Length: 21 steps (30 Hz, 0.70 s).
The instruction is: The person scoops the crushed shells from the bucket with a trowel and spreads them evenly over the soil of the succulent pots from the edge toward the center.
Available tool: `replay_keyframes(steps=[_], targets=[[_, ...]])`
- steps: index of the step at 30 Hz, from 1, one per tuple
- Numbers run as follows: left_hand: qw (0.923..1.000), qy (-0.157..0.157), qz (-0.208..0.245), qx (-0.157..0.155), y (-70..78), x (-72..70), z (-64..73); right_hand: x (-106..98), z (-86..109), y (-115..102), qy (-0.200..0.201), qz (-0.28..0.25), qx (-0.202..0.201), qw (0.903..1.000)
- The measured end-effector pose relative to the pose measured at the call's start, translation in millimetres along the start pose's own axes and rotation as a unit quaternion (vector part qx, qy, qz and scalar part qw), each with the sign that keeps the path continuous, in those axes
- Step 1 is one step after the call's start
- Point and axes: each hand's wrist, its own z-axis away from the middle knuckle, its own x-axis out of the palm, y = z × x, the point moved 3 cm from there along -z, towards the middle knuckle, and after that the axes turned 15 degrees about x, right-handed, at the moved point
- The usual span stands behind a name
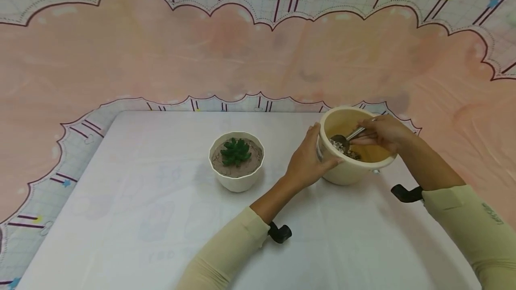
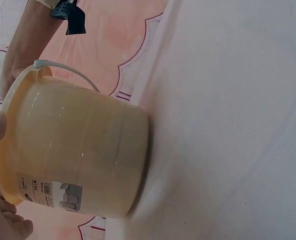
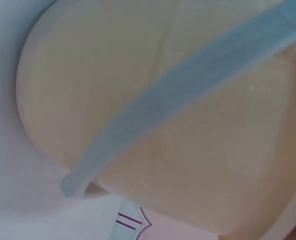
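Observation:
A cream plastic bucket (image 1: 347, 174) stands at the back right of the table. My left hand (image 1: 308, 161) grips its left rim, thumb at the front edge; the left wrist view shows fingers there and a printed label (image 2: 49, 192) on the wall. Inside the bucket, my right hand (image 1: 384, 134) holds a metal spoon (image 1: 355, 133) by its handle. The spoon's bowl is down at grey-white, gravel-like bits (image 1: 337, 145) in the bucket. The right wrist view is filled by the bucket's wall and its pale carrying handle (image 3: 153, 107); the right fingers are hidden there.
A white faceted pot (image 1: 237, 184) with a small green succulent (image 1: 235, 152) stands left of the bucket. The white tabletop (image 1: 133, 200) reaches under both, and a peach patterned cloth (image 1: 201, 61) lies behind it. Black wrist mounts (image 1: 280, 232) stick out from both sleeves.

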Motion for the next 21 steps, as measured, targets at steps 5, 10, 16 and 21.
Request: replay_keyframes(steps=[5,10,16,21], targets=[[1.0000,0.001,0.000,0.005,0.3,0.7,-0.2,-5,7.0,-3,-0.021,-0.062,0.011,0.9978],[1.0000,0.005,0.000,0.009,0.0,2.3,0.2,-10,10.9,-4,-0.015,-0.100,0.027,0.9945],[0.9999,0.004,0.004,0.009,-1.1,3.8,1.6,-18,16.1,-3,-0.019,-0.161,0.031,0.9864],[0.9999,0.010,0.002,0.014,-2.1,2.2,1.3,-21,19.0,-3,-0.037,-0.191,0.037,0.9802]])
